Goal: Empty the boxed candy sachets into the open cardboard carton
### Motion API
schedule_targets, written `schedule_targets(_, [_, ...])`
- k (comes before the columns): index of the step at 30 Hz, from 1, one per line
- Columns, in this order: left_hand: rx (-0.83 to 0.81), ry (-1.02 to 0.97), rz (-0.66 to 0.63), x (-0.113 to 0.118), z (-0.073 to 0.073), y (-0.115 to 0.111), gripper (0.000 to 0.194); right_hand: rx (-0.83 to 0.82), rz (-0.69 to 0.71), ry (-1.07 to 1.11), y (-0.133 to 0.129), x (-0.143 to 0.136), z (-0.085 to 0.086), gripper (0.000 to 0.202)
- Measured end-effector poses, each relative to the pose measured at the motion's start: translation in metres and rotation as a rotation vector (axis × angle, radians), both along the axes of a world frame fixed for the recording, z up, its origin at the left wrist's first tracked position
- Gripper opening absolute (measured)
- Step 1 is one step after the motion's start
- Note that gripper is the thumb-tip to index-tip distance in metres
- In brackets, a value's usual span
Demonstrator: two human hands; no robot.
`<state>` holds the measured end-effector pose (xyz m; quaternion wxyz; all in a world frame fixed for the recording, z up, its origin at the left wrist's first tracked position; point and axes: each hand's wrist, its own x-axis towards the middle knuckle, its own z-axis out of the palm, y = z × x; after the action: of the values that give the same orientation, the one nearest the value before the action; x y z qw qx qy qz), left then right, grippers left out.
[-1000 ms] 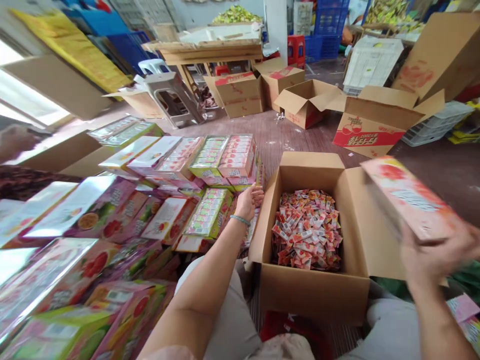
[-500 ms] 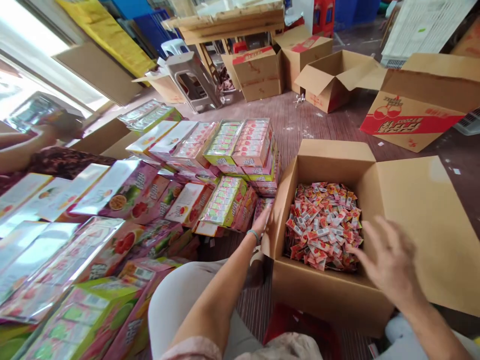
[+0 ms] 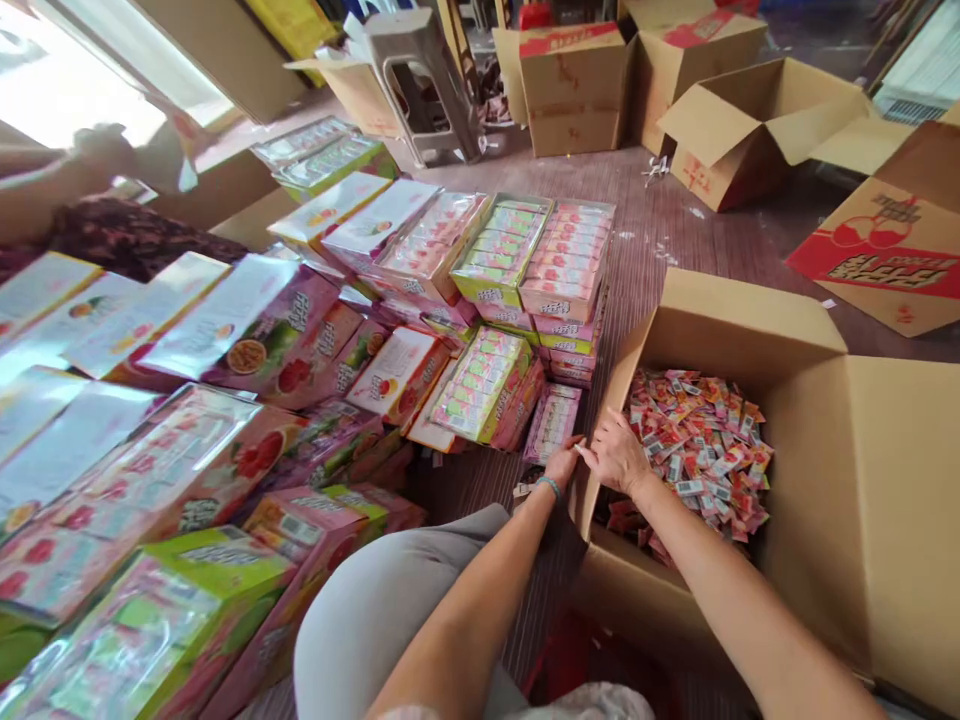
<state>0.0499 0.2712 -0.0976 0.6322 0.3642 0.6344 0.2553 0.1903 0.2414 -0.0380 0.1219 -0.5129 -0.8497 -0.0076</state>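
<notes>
My left hand (image 3: 562, 466) and right hand (image 3: 616, 455) meet at the near-left wall of the open carton (image 3: 750, 320) — fingertips touching each other. Whether either hand is closed on the cardboard edge, I cannot tell. Just right of my right hand, inside the carton, lies a loose heap of small red-and-white sachets (image 3: 697, 440). Just beyond my left hand lies a flat pink pack (image 3: 551, 420); stacked display boxes (image 3: 487, 385) stand further left on the floor.
</notes>
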Motion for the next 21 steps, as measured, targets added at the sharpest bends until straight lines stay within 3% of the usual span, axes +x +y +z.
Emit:
schedule_targets(5, [0.009,0.536,-0.046,-0.017,-0.024,0.034,0.064,0.113,0.030,0.024,0.000,-0.002,-0.011,0.038])
schedule_targets(9, [0.024,0.705,-0.107,-0.020,-0.053,0.048,0.096,0.138,0.033,0.047,0.001,-0.005,-0.010,0.040])
schedule_targets(11, [0.088,0.706,-0.140,-0.021,-0.066,0.049,0.099,0.130,0.036,0.058,0.001,-0.006,-0.010,0.037])
schedule_targets(14, [0.182,0.696,-0.207,-0.023,-0.076,0.045,0.087,0.125,0.037,0.078,0.003,-0.009,-0.011,0.033])
schedule_targets(17, [0.162,0.732,-0.283,-0.026,-0.069,0.044,0.068,0.122,0.043,0.087,0.006,-0.013,-0.015,0.032])
schedule_targets(21, [0.148,0.772,-0.320,-0.024,-0.036,0.056,0.047,0.112,0.023,0.071,0.011,-0.021,-0.019,0.032])
